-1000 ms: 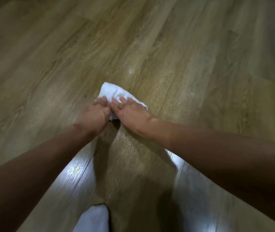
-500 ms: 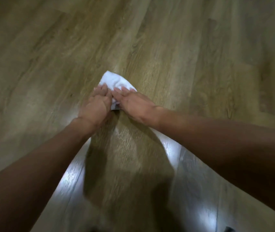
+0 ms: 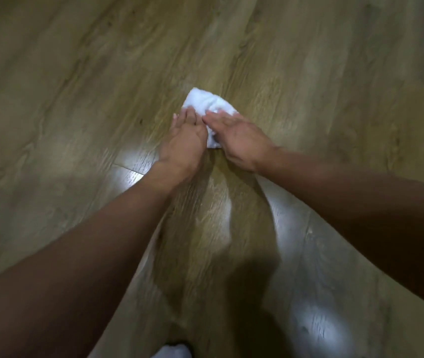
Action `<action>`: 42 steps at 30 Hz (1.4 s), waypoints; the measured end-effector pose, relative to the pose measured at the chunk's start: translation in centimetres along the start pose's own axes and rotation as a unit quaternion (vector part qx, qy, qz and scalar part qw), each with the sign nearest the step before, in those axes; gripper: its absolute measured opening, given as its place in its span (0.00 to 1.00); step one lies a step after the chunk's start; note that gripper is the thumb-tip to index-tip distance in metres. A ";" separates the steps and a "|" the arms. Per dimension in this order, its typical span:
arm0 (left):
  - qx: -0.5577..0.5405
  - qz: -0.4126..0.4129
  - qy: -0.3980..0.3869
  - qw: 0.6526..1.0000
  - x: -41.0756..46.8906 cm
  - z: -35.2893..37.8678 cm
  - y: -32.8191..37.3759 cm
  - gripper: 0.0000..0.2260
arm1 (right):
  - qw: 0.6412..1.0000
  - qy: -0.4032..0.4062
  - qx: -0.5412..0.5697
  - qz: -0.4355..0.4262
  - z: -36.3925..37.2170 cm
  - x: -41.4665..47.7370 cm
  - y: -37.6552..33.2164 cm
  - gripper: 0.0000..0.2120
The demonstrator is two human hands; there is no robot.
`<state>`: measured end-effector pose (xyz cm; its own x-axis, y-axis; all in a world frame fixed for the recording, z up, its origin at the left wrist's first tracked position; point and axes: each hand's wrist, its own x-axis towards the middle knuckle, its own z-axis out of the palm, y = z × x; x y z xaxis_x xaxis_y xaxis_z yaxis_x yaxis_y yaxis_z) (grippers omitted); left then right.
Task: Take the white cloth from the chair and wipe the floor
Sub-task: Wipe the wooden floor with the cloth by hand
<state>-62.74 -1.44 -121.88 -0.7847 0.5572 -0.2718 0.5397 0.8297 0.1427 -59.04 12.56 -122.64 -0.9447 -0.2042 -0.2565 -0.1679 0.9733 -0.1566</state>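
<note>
One wood-grain floor (image 3: 76,99) fills the view, with glossy light patches nearer the person than the hands. Two bare forearms reach out to two hands, the left hand (image 3: 182,140) and the right hand (image 3: 242,140), side by side, both flat with straight fingers pressing down, gripping nothing. One white cloth (image 3: 205,102), crumpled and bunched, lies on the floor under their fingers, sticking out beyond the fingertips and showing between the palms.

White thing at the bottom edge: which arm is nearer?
Left. In this view the left arm passes just up and left of the white thing. The right arm crosses well above it and to its right.
</note>
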 end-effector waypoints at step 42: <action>0.196 0.151 -0.043 0.968 -2.1 0.4 8.7 0.25 | 0.982 0.098 0.077 0.140 2.2 -10.6 4.1 0.25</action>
<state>-56.24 4.57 -120.48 -0.5541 0.7528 -0.3553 0.8277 0.5435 -0.1394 -49.14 18.49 -122.66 -0.9864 0.1075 -0.1242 0.1362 0.9578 -0.2529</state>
